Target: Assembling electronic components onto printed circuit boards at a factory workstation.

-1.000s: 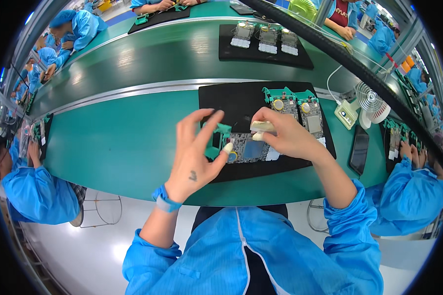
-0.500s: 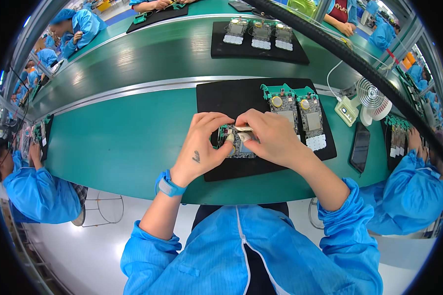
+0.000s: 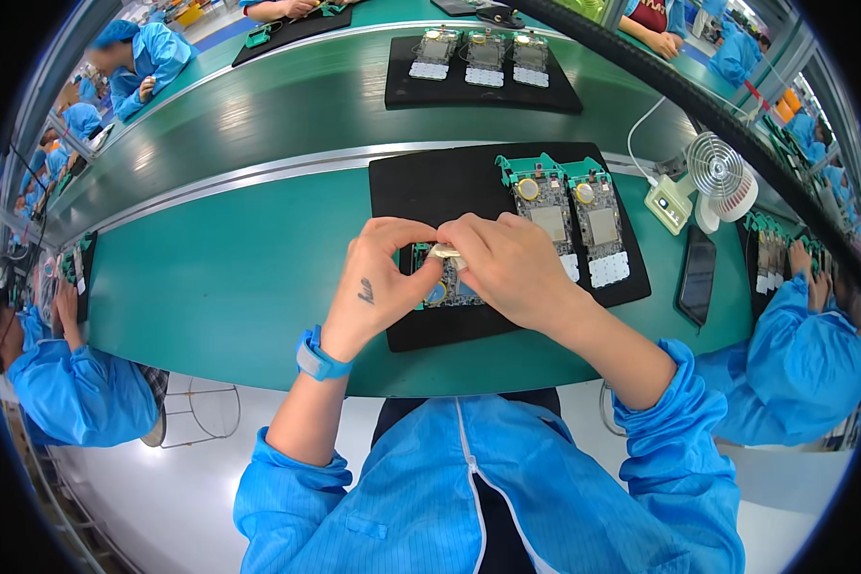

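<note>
While the partly covered circuit board point(image 3: 459, 297) lies at eight o'clock on the black mat point(image 3: 421, 187), which probably cushions it, I see the left hand point(image 3: 365, 282) curled over its left end, thumb and fingers arched inward, seemingly to steady it. The right hand point(image 3: 515, 266) comes in from three o'clock, fingertips bunched against the left's; from this remove I cannot tell what either grips. Two spare circuit boards point(image 3: 600, 228) sit at two o'clock, perhaps to leave elbow room.

Three circuit boards point(image 3: 548, 212) on near mat point(image 3: 426, 182), one phone point(image 3: 696, 277), one fan point(image 3: 717, 166)
</note>
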Tool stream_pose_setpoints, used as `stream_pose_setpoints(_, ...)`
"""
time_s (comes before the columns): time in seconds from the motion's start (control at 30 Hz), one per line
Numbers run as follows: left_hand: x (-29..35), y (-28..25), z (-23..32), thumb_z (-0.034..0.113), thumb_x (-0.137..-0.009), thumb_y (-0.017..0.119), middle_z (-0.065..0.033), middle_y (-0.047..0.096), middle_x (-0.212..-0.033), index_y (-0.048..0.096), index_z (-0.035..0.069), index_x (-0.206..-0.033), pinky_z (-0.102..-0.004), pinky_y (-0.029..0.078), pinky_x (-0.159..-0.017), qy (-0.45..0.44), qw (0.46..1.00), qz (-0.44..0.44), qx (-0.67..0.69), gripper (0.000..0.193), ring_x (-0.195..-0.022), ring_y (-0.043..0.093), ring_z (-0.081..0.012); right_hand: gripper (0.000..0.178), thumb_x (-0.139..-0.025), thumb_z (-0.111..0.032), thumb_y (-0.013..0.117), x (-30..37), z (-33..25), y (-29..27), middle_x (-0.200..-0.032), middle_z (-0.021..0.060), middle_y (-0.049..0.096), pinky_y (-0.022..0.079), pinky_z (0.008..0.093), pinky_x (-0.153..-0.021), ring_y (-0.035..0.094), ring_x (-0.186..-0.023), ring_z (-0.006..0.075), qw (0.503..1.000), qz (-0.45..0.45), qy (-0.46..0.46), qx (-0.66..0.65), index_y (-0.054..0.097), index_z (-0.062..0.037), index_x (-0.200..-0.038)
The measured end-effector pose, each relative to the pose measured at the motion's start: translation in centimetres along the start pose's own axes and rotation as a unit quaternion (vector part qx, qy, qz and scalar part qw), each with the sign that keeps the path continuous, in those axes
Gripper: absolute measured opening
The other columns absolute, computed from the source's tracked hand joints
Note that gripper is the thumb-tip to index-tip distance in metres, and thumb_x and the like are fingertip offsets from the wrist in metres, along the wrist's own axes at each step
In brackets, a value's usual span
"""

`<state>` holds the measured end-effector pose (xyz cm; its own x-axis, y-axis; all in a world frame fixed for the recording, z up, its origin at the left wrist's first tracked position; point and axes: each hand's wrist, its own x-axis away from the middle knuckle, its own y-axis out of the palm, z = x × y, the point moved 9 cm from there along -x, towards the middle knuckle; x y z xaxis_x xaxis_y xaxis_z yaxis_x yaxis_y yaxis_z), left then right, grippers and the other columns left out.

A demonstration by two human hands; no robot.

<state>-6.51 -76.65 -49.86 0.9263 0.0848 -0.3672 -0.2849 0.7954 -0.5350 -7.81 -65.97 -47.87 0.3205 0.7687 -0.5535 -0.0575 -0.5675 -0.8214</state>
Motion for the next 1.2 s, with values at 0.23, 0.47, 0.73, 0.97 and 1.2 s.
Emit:
stream_pose_setpoints(0.23,-0.1,0.2,-0.4,0.010,-0.070,0.065,-0.0114,0.068,-0.089,0.069,0.002,-0.086,-0.0365,0.047,-0.082,-0.019,1.000,-0.005,-0.015,0.018,-0.093,0.058,-0.0276,0.032,-0.069,-0.006,0.068,0.8,0.4,-0.2,-0.086,0.0041,0.056,0.043,0.0343,-0.056,0.056,-0.065,0.0244,0.997,0.018,0.062,-0.031,0.052,-0.0057,-0.096)
stream_pose_setpoints(0.47,0.3,0.1,-0.6,0.010,-0.070,0.066,-0.0111,0.068,-0.089,0.069,0.002,-0.086,-0.0361,0.047,-0.083,-0.029,1.000,0.005,-0.009,0.019,-0.095,0.058,-0.0266,0.029,-0.085,-0.015,0.057,3.7,2.1,3.1,-0.083,0.0180,0.062,0.048,0.0422,-0.059,0.063,-0.073,0.0365,0.930,0.000,0.283,-0.235,0.042,-0.0052,-0.108)
stream_pose_setpoints(0.73,0.2,0.6,-0.3,0.007,-0.068,0.065,-0.0096,0.068,-0.088,0.070,0.003,-0.085,-0.0344,0.047,-0.081,-0.033,0.999,0.009,0.002,0.018,-0.094,0.058,-0.0246,0.027,-0.082,-0.017,0.061,2.9,-0.1,2.8,-0.061,0.0086,0.058,0.040,0.0386,-0.038,0.059,-0.049,0.0279,0.974,0.040,0.219,-0.036,0.041,-0.0067,-0.097)
stream_pose_setpoints(0.97,0.9,0.0,0.3,0.003,-0.068,0.064,-0.0085,0.067,-0.089,0.070,0.004,-0.084,-0.0338,0.048,-0.080,0.003,1.000,0.023,0.001,0.017,-0.093,0.059,-0.0233,0.025,-0.075,-0.016,0.065,2.7,0.7,-0.4,-0.074,0.0090,0.057,0.043,0.0385,-0.049,0.058,-0.064,0.0270,0.983,0.104,0.123,-0.083,0.047,-0.0058,-0.089)
stream_pose_setpoints(1.2,1.4,-1.2,1.7,0.000,-0.071,0.062,-0.0132,0.059,-0.115,0.060,0.003,-0.109,-0.0383,0.041,-0.096,0.061,0.993,0.104,-0.005,0.038,-0.110,0.053,-0.0294,0.019,-0.080,-0.013,0.057,2.5,4.9,3.1,-0.082,0.0138,0.055,0.045,0.0386,-0.066,0.056,-0.079,0.0323,0.930,0.001,0.230,-0.286,0.044,-0.0023,-0.091)
